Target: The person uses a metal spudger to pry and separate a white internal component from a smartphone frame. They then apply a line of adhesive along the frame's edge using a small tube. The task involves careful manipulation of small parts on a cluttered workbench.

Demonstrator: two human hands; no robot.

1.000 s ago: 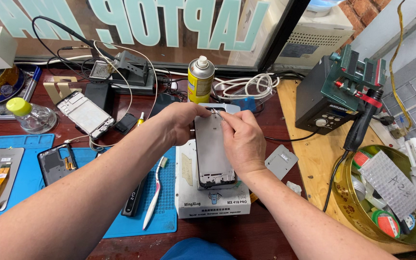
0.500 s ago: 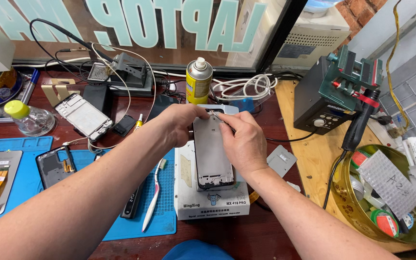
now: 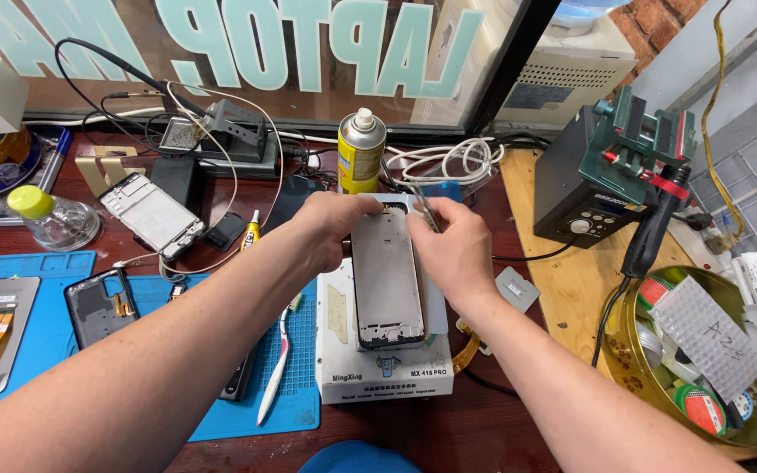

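A grey phone frame (image 3: 387,293) lies lengthwise on a white heating-plate box (image 3: 383,381) in the middle of the bench. My left hand (image 3: 333,221) grips the frame's far left corner. My right hand (image 3: 450,250) pinches thin metal tweezers (image 3: 423,207), whose tips touch the frame's far right edge. Both forearms reach in from the bottom of the view.
A yellow spray can (image 3: 361,153) and a coiled white cable (image 3: 453,160) stand behind the hands. A dark soldering station (image 3: 589,193) and a round tin of tape rolls (image 3: 703,377) sit right. Left are a blue mat (image 3: 45,289), another phone frame (image 3: 152,215), a toothbrush (image 3: 275,378) and a small bottle (image 3: 50,219).
Both hands stay at the far end of the phone frame. The right hand with the tweezers has shifted only slightly along that edge.
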